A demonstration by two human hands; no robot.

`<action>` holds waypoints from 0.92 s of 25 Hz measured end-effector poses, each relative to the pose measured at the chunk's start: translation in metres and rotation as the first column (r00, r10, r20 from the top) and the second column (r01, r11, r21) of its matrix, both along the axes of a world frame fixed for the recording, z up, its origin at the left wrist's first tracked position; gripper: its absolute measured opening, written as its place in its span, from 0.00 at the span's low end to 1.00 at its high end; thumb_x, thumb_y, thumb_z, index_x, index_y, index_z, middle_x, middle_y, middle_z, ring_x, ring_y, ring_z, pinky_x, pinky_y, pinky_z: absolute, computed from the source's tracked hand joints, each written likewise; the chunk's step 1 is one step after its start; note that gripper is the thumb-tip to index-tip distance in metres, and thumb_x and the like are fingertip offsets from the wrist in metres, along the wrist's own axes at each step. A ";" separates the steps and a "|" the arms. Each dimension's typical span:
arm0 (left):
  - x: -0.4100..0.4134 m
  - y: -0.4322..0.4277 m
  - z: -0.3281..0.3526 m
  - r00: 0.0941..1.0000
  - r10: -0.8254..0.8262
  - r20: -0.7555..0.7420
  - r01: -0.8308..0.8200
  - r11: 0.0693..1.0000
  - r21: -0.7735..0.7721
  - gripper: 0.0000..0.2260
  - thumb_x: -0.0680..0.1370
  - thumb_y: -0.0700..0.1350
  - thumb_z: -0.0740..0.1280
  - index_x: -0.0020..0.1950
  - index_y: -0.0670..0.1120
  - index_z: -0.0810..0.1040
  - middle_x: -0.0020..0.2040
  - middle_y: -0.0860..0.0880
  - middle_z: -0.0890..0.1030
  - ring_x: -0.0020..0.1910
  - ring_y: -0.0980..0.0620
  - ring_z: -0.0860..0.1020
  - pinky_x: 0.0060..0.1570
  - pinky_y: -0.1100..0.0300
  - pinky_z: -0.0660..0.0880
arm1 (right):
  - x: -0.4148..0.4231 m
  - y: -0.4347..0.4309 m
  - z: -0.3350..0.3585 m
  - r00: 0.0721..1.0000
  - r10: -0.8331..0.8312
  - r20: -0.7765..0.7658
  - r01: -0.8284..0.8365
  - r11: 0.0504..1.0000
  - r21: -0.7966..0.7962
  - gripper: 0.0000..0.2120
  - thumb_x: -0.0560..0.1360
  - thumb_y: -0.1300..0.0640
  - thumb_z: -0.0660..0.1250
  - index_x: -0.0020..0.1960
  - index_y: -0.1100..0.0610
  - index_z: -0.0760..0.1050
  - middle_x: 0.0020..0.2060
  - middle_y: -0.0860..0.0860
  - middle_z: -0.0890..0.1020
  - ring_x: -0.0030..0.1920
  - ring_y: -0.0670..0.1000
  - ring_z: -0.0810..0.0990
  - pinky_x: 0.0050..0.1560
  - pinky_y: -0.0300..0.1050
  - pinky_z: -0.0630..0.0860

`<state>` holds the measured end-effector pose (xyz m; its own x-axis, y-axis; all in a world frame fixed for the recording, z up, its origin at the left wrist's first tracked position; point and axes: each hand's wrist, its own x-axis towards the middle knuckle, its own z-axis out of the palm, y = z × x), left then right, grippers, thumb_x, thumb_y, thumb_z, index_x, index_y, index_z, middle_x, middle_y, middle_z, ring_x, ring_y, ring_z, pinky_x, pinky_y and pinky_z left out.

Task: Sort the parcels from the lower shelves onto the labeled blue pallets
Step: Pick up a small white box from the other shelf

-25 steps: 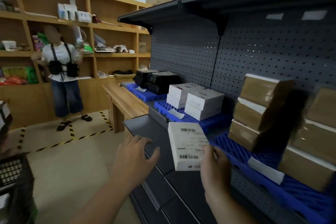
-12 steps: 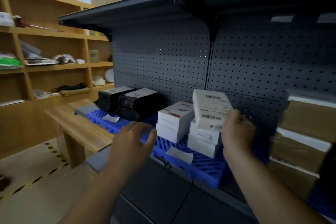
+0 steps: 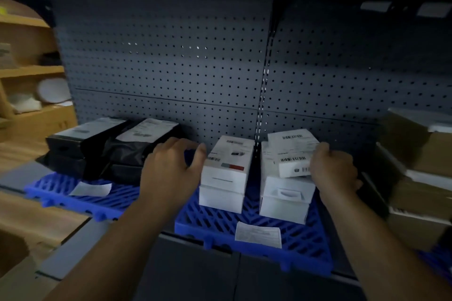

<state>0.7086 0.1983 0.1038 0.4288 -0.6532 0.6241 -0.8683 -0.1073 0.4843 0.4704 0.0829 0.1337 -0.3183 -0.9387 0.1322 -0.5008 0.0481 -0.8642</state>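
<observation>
A white parcel [image 3: 292, 151] with barcode labels lies on top of the right stack of white boxes [image 3: 285, 199], and my right hand [image 3: 333, 172] grips its right edge. The left stack of white boxes [image 3: 226, 171] stands beside it on the middle blue pallet [image 3: 303, 242], which carries a paper label [image 3: 258, 234] at its front. My left hand [image 3: 171, 168] hovers with fingers apart just left of the left stack, holding nothing.
Black parcels [image 3: 115, 146] sit on the left blue pallet [image 3: 61, 190] with its own label [image 3: 90, 189]. Brown cardboard boxes [image 3: 423, 168] are stacked at the right. A grey pegboard wall [image 3: 171, 61] backs the shelf. Wooden shelving [image 3: 27, 73] stands at far left.
My right hand has carried the white parcel from in front of the shelf down onto the right white stack. My left hand has moved forward over the pallet. The view has closed in.
</observation>
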 end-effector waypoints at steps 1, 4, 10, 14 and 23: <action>0.002 -0.008 -0.002 1.000 -0.013 -0.012 0.013 1.000 0.004 0.21 0.80 0.61 0.59 0.55 0.49 0.84 0.55 0.49 0.84 0.53 0.45 0.80 0.49 0.47 0.79 | -0.002 -0.004 -0.003 0.998 -0.004 -0.065 0.004 1.000 0.013 0.23 0.78 0.44 0.50 0.50 0.57 0.78 0.55 0.60 0.81 0.61 0.64 0.74 0.69 0.61 0.63; 0.011 -0.024 -0.007 0.998 -0.056 -0.031 0.056 0.998 -0.014 0.22 0.79 0.61 0.58 0.54 0.48 0.84 0.53 0.48 0.83 0.52 0.45 0.80 0.49 0.47 0.79 | -0.005 -0.011 -0.006 0.979 0.038 -0.202 -0.025 0.997 0.069 0.22 0.79 0.43 0.51 0.45 0.57 0.77 0.48 0.55 0.79 0.59 0.62 0.74 0.68 0.60 0.61; 0.027 -0.052 -0.010 0.990 -0.140 -0.036 0.140 0.990 0.012 0.24 0.79 0.63 0.54 0.53 0.49 0.83 0.50 0.49 0.81 0.50 0.46 0.79 0.47 0.47 0.79 | 0.003 -0.009 -0.010 0.963 0.080 -0.258 -0.067 0.996 0.059 0.21 0.78 0.43 0.52 0.37 0.53 0.75 0.39 0.54 0.80 0.46 0.60 0.79 0.64 0.63 0.70; 0.032 -0.057 -0.012 0.981 -0.192 -0.035 0.193 0.981 0.026 0.24 0.79 0.62 0.56 0.54 0.48 0.83 0.52 0.49 0.82 0.51 0.46 0.79 0.49 0.47 0.79 | 0.005 -0.006 -0.011 0.984 0.071 -0.165 -0.066 0.997 0.034 0.21 0.79 0.44 0.54 0.35 0.55 0.74 0.38 0.56 0.80 0.42 0.60 0.79 0.51 0.58 0.76; 0.034 -0.056 -0.010 0.968 -0.249 -0.037 0.249 0.968 0.012 0.21 0.80 0.61 0.57 0.53 0.48 0.83 0.51 0.49 0.82 0.51 0.46 0.80 0.49 0.46 0.79 | 0.004 -0.002 -0.010 0.991 0.091 -0.100 -0.089 0.996 0.016 0.20 0.82 0.51 0.54 0.39 0.59 0.75 0.40 0.60 0.80 0.38 0.56 0.77 0.34 0.45 0.69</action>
